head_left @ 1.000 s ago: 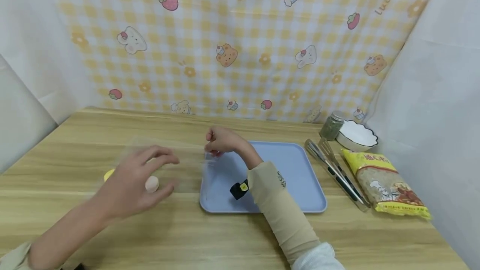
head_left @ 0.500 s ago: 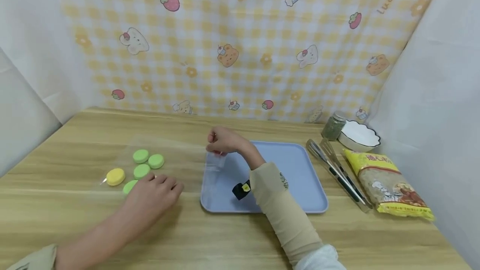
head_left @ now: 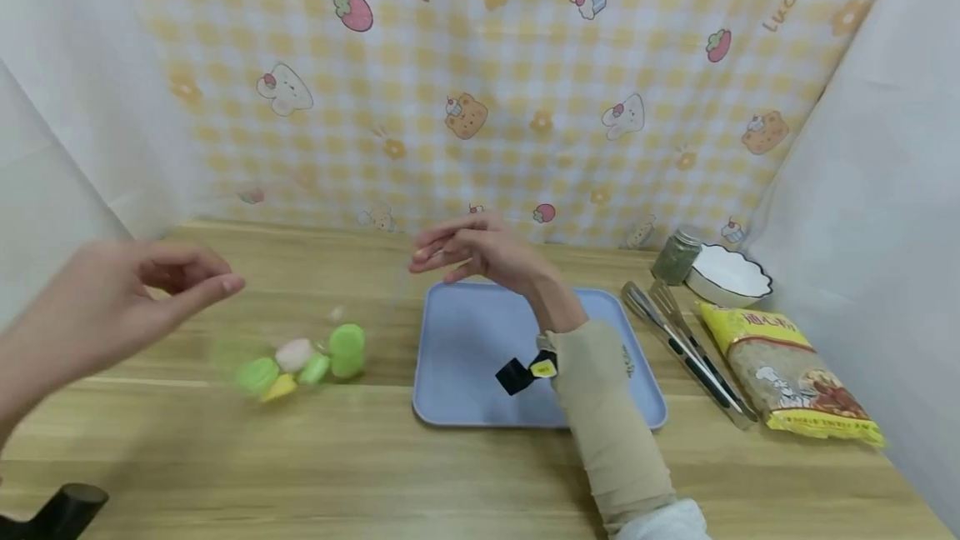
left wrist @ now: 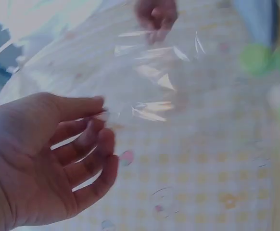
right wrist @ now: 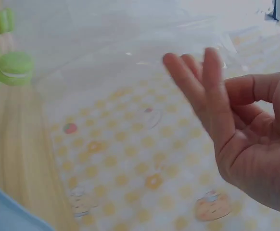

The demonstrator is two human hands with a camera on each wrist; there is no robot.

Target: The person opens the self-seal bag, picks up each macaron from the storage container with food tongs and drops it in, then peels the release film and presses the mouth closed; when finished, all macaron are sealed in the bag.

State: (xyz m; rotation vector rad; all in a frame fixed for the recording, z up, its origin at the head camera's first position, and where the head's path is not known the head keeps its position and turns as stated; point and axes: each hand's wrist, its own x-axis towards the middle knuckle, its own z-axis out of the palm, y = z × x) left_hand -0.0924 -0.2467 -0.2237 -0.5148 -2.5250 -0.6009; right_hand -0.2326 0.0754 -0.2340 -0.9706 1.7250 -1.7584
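Observation:
A clear plastic bag (left wrist: 154, 82) is stretched between my two hands, its outline faint in the head view. My left hand (head_left: 150, 290) pinches one upper edge of it between thumb and fingertips. On the other side my right hand (head_left: 498, 252) holds the bag by thumb and finger, its other fingers rather straight. Low in the bag lie several macarons, blurred: a green macaron (head_left: 347, 350), a pale pink macaron (head_left: 295, 354) and a yellow macaron (head_left: 280, 388) among them. The right wrist view shows a green macaron (right wrist: 15, 68) at its left edge.
A blue tray (head_left: 480, 407) lies under my right forearm. Farther right are metal tongs (head_left: 686, 352), a slotted turner (head_left: 666, 302), a noodle packet (head_left: 791, 373), a jar of dried herbs (head_left: 677, 255) and a white scalloped dish (head_left: 727, 273). A checked cloth (head_left: 495, 107) hangs behind.
My left hand has left the table beside the macarons and risen to the left. The bag has come upright, its macarons gathering low. My right hand has risen, with its fingers straighter.

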